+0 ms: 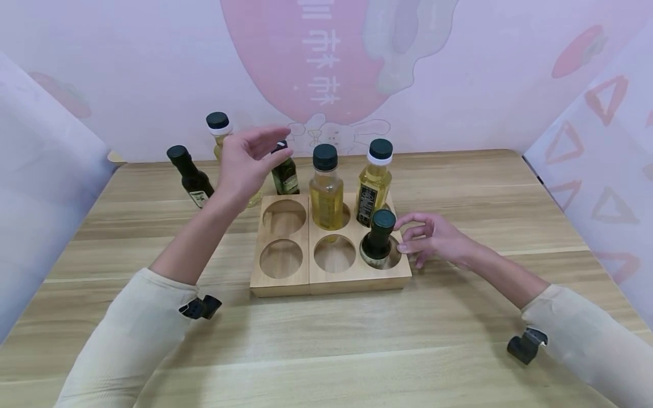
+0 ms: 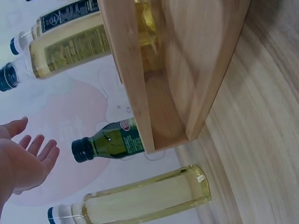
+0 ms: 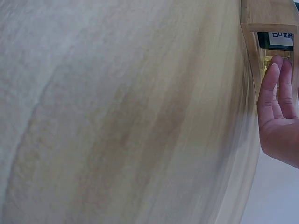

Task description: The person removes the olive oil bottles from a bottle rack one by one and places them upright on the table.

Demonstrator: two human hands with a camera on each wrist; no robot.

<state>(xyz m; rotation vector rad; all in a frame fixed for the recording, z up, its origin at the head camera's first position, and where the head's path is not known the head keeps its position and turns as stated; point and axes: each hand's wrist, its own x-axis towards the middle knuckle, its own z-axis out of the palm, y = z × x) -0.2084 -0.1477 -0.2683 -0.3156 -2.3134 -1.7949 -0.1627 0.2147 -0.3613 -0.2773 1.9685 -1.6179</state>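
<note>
A wooden rack [image 1: 283, 286] with round holes holds two oil bottles, one [image 1: 327, 198] in the back middle hole and one [image 1: 374, 187] at the back right. In its front right hole a dark bottle [image 1: 380, 235] leans slightly. My right hand [image 1: 433, 238] is beside that bottle at the rack's right end, fingers slightly bent, gripping nothing. Raised above the rack's back left, my left hand [image 1: 247, 164] holds nothing, its fingers and thumb apart. Behind the rack stands a small green bottle [image 1: 287, 177], also in the left wrist view [image 2: 114, 141].
Left of the rack are a dark bottle [image 1: 191, 178] and a tall yellow oil bottle [image 1: 219, 127], partly hidden by my left hand. A printed backdrop [image 1: 459, 113] stands behind the wooden table [image 1: 331, 351].
</note>
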